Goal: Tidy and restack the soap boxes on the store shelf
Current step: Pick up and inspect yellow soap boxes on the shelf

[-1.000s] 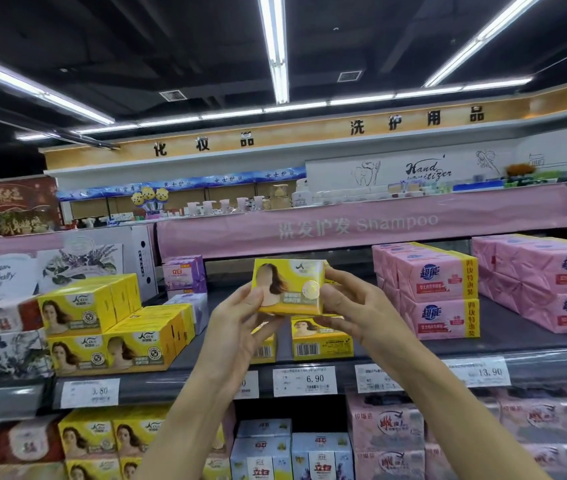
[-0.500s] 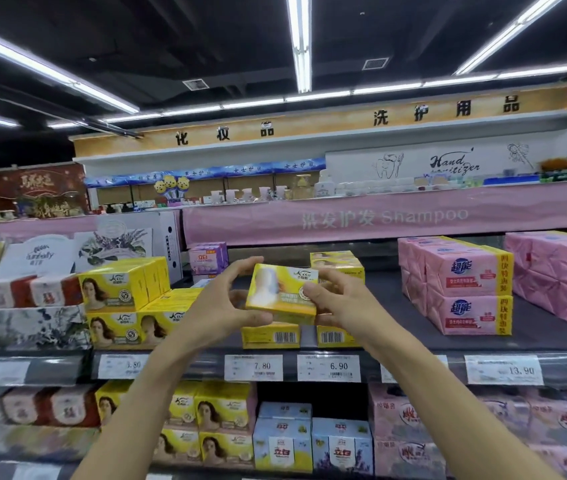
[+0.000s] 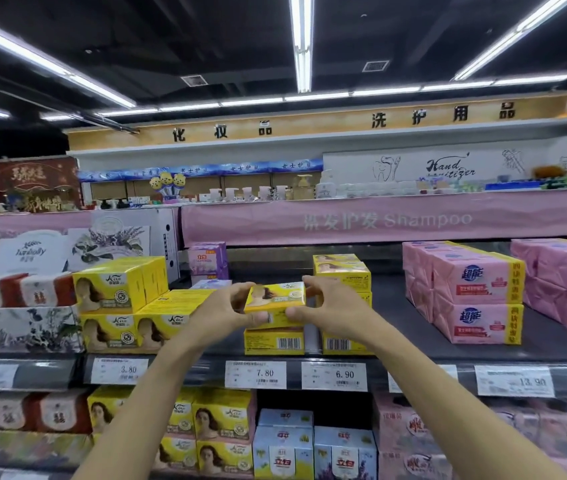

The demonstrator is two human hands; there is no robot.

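Two bare forearms rise from the bottom edge of the frame towards its centre. Between them, on the lower shelf, stand yellow boxes (image 3: 223, 419) and blue boxes (image 3: 283, 445). Above these, the front edge of the shelf (image 3: 192, 370) carries the price tags (image 3: 256, 374).

Just over this edge, in the centre of the frame, both hands hold one yellow soap box (image 3: 275, 298). Its long axis runs left to right across the picture, almost level. The printed face with the portrait is tipped up towards the camera. The left hand (image 3: 224, 311) grips the left short end, and the right hand (image 3: 332, 306) grips the right short end. On each hand the thumb is at the lower front edge and the fingers curl over the top. The box is directly over a barcode box (image 3: 274, 342) on the shelf; I cannot tell whether they touch.

Just right of the hands and behind them is a stack of the same yellow boxes (image 3: 342, 270). More yellow cartons (image 3: 112, 289) are at the left, and pink packs (image 3: 476, 296) at the right. Farther back, a pink banner (image 3: 379, 220) crosses the frame.
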